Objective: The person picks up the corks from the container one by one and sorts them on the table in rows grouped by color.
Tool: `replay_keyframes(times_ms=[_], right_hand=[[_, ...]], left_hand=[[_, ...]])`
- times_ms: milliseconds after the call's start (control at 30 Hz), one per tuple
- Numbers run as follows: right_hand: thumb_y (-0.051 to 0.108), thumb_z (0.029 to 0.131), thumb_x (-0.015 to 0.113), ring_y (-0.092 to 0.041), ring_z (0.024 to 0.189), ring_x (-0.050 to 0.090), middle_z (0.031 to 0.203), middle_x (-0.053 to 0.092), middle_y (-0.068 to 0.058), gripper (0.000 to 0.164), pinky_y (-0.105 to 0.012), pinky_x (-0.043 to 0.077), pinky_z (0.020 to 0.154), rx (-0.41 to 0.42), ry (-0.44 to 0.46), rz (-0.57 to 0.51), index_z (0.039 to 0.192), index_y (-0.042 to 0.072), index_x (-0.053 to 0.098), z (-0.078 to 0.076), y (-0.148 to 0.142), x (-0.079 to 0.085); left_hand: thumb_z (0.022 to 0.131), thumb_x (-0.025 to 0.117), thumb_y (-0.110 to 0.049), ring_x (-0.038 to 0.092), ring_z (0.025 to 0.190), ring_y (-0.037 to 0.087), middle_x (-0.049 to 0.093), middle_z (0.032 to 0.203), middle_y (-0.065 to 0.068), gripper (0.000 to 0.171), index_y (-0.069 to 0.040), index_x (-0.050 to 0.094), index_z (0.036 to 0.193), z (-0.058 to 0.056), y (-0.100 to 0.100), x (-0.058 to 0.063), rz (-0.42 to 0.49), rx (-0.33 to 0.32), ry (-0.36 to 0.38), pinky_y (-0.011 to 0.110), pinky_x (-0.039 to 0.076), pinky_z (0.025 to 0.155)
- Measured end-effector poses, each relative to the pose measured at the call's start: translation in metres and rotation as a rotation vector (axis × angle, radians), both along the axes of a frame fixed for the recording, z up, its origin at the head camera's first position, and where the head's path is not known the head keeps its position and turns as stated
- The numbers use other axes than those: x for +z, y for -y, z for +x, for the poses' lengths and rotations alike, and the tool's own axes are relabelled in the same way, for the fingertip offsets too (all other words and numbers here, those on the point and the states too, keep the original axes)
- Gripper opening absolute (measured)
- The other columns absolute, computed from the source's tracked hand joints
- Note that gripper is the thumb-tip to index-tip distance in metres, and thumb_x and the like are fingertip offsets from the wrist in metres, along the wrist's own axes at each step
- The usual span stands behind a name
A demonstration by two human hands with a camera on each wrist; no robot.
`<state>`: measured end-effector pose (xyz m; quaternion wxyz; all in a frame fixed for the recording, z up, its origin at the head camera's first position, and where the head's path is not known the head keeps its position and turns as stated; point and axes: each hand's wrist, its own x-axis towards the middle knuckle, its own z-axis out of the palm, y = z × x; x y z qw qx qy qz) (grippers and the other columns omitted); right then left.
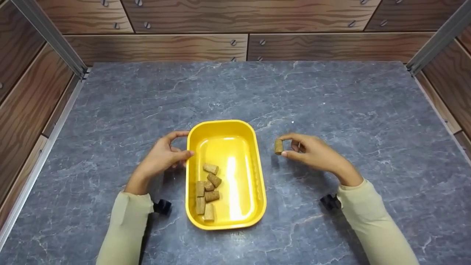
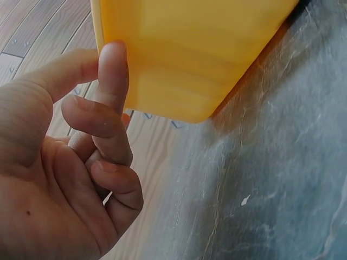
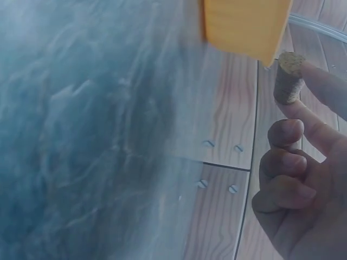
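A yellow rectangular tray (image 1: 237, 125) with rounded corners rests on the table. My left hand (image 1: 160, 156) pinches its left rim, thumb over the edge and fingers against the outer wall, as the left wrist view also shows. Several corks (image 1: 209, 212) lie loose in the tray's lower left part. To the right of the tray, my right hand (image 1: 312, 151) pinches a single cork (image 1: 278, 146) by its ends between thumb and index finger. In the right wrist view this cork (image 3: 289, 78) stands out beside the tray wall (image 3: 246, 27), the other fingers curled below it.
The grey marbled table (image 1: 235, 92) stretches out around the tray. Wood-patterned panels (image 1: 235, 16) border it at the back and both sides, with metal posts at the far corners. A tiny white speck (image 1: 292, 122) lies beyond the right hand.
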<state>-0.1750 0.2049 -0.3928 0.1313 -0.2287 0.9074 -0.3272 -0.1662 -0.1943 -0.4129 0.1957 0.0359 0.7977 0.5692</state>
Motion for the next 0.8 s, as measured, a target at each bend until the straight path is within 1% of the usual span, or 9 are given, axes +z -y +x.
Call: replay_keyframes(times_ms=[100,233,500,667,800], right_hand=[[0.028,0.092,0.066,-0.010,0.062,0.041,0.077,0.051,0.001,0.038,-0.024,0.037,0.057,0.005,0.016,0.043,0.128,0.015,0.061,0.000,-0.001,-0.004],[0.028,0.092,0.066,-0.010,0.061,0.041,0.075,0.050,0.002,0.039,-0.025,0.037,0.056,0.012,0.038,0.092,0.128,0.016,0.060,-0.002,0.000,-0.007],[0.026,0.091,0.066,-0.011,0.058,0.039,0.069,0.047,0.001,0.045,-0.026,0.034,0.055,0.021,0.101,0.153,0.132,0.009,0.057,-0.006,-0.002,-0.010],[0.026,0.091,0.065,-0.011,0.058,0.040,0.069,0.048,0.001,0.043,-0.026,0.035,0.055,0.034,0.119,0.188,0.131,0.009,0.058,-0.007,-0.001,-0.014],[0.027,0.092,0.065,-0.011,0.058,0.042,0.070,0.051,0.000,0.043,-0.027,0.036,0.056,0.026,0.124,0.208,0.131,0.010,0.058,-0.007,0.000,-0.015]], left_hand=[[0.087,0.069,-0.014,0.046,0.045,0.009,0.062,0.058,-0.003,0.064,-0.007,0.039,0.142,0.000,0.000,-0.002,0.005,0.002,0.006,0.023,0.038,0.046],[0.087,0.069,-0.015,0.046,0.044,0.009,0.063,0.058,-0.003,0.065,-0.006,0.038,0.143,0.000,0.000,-0.001,0.003,-0.004,0.000,0.022,0.038,0.046],[0.086,0.070,-0.015,0.045,0.044,0.009,0.062,0.058,-0.003,0.065,-0.007,0.039,0.143,-0.001,0.000,-0.001,-0.005,0.001,0.002,0.022,0.038,0.045],[0.086,0.070,-0.014,0.046,0.044,0.009,0.062,0.058,-0.003,0.065,-0.007,0.039,0.143,0.000,0.000,0.000,0.004,0.000,0.006,0.022,0.038,0.045],[0.086,0.070,-0.014,0.045,0.044,0.008,0.062,0.058,-0.002,0.065,-0.007,0.039,0.143,0.000,0.000,-0.001,0.019,0.004,0.005,0.022,0.038,0.045]])
